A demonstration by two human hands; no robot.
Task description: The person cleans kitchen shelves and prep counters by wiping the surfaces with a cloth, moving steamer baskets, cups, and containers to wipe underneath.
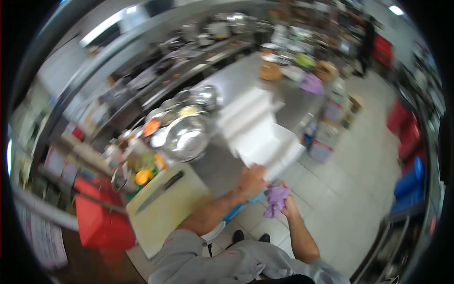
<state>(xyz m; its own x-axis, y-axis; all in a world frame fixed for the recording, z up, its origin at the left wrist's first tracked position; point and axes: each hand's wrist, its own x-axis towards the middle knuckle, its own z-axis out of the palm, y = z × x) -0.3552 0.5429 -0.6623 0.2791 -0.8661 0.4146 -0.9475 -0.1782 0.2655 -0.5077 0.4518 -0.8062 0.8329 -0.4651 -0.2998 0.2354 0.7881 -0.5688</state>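
Observation:
My right hand (288, 207) is closed around a crumpled purple cloth (275, 201), held beyond the counter's front edge. My left hand (253, 181) is close beside the cloth, at the near end of a long white folded sheet (267, 144) on the steel counter. Blur hides its fingers, so I cannot tell whether it touches the sheet. Below my left forearm lies a pale cutting board (189, 201) with a dark-handled knife (174, 180) on it.
Metal bowls (187, 137) and bottles (137, 149) crowd the counter's left side. Another purple cloth (312, 84) lies farther along, near a wooden steamer basket (270, 71). Red bins (407, 130) line the right side. A person in dark clothes (366, 45) stands at the back.

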